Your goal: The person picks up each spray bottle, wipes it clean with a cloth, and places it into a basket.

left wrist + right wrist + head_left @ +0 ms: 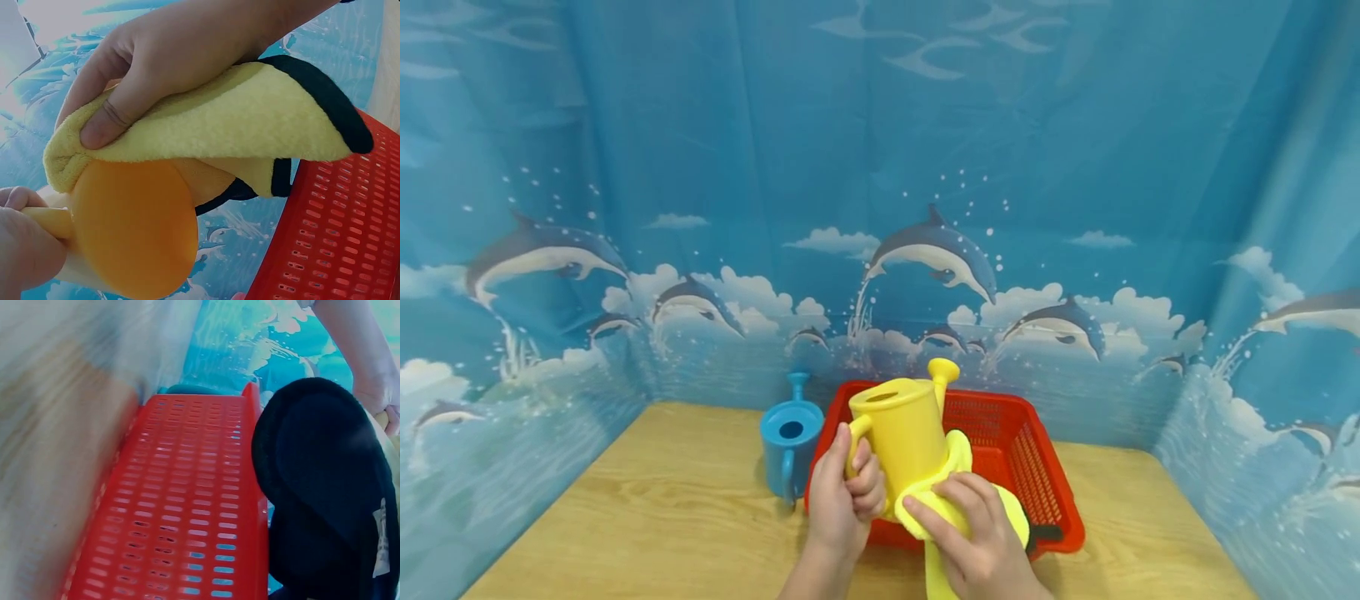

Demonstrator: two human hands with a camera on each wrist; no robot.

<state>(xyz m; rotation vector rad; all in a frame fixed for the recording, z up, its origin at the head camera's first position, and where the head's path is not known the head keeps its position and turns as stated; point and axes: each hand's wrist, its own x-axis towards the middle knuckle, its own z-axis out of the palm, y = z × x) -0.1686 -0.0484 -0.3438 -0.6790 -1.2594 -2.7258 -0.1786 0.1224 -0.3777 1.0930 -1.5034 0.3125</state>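
My left hand [842,500] grips the handle of a yellow toy watering can [906,437], held up over the front of a red basket [1052,467]. In the left wrist view the can's rounded bottom [134,231] faces the camera. My right hand [973,525] holds a yellow cloth [1011,512] with dark edging against the lower side of the can. The left wrist view shows the thumb pressing the folded cloth [206,119] to the can. In the right wrist view the cloth's dark part [325,475], with a small white label, hides most of that hand.
A blue watering can [792,442] stands on the wooden table [700,492], just left of the red basket. Behind the table hangs a blue curtain [790,167] printed with dolphins, which also closes in both sides.
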